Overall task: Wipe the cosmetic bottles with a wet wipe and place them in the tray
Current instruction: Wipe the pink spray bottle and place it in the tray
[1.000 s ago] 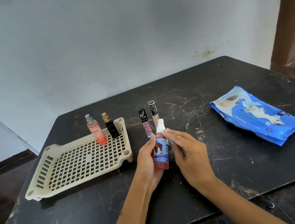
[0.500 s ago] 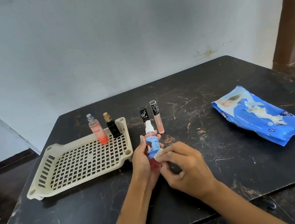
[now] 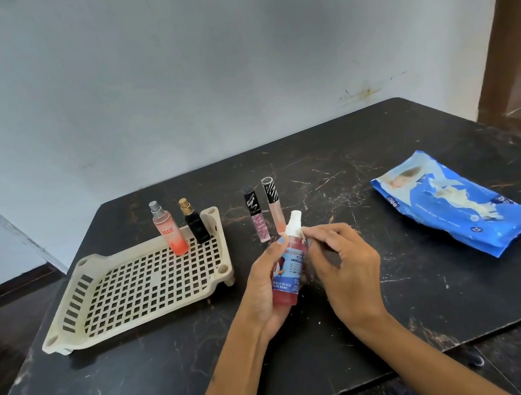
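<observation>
Spray bottle [image 3: 287, 271] upright in left hand [image 3: 266, 295] grip, above worktop near edge. Right hand [image 3: 344, 264] pinches wipe [image 3: 300, 232] at neck. Tray [image 3: 135, 285] lies left; left hand nearer.

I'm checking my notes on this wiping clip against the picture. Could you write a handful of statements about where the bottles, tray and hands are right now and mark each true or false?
1. The left hand holds the red spray bottle upright. True.
2. Two bottles stand in the tray. True: the orange bottle and the small black bottle.
3. The two lip gloss tubes lie flat in the tray. False: they stand upright on the table, outside the tray.
4. The right hand rests on the blue wipe pack. False: its fingers pinch a white wipe at the spray bottle's neck.
5. The wipe pack lies to the right of the hands. True.
</observation>
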The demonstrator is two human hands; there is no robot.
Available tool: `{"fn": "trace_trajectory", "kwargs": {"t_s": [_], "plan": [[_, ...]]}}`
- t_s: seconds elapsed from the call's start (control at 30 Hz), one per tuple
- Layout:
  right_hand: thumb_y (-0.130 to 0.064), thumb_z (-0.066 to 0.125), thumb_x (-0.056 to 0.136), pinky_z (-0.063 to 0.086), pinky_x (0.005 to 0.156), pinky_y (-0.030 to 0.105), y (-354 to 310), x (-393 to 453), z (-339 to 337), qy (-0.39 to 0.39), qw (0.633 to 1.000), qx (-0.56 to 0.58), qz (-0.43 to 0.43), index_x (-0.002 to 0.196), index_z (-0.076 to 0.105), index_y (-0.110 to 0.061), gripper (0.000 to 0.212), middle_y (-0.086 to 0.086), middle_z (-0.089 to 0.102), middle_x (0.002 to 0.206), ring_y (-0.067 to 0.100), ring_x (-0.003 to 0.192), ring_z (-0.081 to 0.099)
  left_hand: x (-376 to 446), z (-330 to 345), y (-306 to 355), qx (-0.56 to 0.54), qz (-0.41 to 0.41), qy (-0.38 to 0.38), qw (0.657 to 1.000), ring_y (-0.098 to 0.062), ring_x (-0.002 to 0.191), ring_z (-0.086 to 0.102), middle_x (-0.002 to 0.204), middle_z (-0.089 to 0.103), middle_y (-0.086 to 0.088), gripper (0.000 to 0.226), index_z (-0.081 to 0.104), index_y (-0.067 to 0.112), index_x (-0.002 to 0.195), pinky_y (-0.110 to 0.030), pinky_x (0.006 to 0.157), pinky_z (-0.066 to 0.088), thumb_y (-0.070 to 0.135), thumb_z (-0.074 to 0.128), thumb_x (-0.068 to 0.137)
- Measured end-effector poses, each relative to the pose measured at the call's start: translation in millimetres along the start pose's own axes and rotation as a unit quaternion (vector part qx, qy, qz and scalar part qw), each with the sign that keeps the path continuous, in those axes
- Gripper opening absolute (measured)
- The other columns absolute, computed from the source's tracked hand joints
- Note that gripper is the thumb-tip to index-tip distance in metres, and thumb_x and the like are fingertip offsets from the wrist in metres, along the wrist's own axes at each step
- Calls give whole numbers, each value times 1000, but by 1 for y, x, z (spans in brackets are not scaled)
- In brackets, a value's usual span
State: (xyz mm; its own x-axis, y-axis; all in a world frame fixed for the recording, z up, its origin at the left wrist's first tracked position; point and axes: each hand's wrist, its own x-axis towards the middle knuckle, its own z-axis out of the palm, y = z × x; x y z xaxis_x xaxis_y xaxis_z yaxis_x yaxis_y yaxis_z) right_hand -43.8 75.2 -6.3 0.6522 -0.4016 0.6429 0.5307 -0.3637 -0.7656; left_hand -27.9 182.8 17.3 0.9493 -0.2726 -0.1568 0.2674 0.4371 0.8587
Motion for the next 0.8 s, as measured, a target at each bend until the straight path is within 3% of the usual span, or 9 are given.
{"fn": "trace_trajectory", "kwargs": {"t_s": [0.13,0.27,0.4,0.5,0.57,0.7,0.8], "plan": [[-3,66,80,47,76,6,-3,-2,0,-25,999,2,-34,98,74,-5,19,-1,66,92,0,85,62,2,-1,0,-16,20,9,1000,-16,75,61,84,65,-9,27,64,5,98,-28,72,50,24,56,80],[-5,68,75,56,70,19,-7,-10,1,-68,993,14,-93,88,76,-5,15,2,70,87,4,78,66,8,-5,2,-47,42,37,997,-16,67,59,78,61,-9,32,56,3,101,-26,63,53,29,54,82],[0,67,70,56,63,27,-8,-13,-1,-132,982,25,-130,81,73,-4,14,4,68,82,13,72,66,10,-6,4,-27,95,63,993,-15,57,57,76,64,-10,17,50,7,92,-26,57,51,23,45,93],[1,66,68,52,57,25,-11,-14,-2,-170,974,26,-148,77,70,-5,11,3,64,78,11,64,61,6,-6,8,5,141,75,987,-14,52,54,74,63,-9,22,51,4,93,-23,48,47,25,49,87],[-1,65,69,48,58,16,-11,-15,-4,-200,967,16,-157,75,69,-6,9,0,63,78,5,64,57,1,-5,14,28,167,91,981,-12,50,53,73,64,-7,27,53,2,89,-21,45,45,28,52,81],[-4,67,68,47,63,13,-7,-16,-1,-257,949,-18,-183,79,69,-10,13,-4,63,80,5,70,59,-17,-9,44,73,237,129,960,-11,54,58,73,70,-2,23,58,7,92,-20,53,50,23,55,76],[-3,70,66,49,62,15,-4,-16,0,-244,952,-27,-183,79,71,-12,17,-6,64,81,4,69,60,-34,-23,77,140,266,167,939,-14,73,68,86,74,-1,29,60,13,99,-30,68,56,21,61,71]]}}
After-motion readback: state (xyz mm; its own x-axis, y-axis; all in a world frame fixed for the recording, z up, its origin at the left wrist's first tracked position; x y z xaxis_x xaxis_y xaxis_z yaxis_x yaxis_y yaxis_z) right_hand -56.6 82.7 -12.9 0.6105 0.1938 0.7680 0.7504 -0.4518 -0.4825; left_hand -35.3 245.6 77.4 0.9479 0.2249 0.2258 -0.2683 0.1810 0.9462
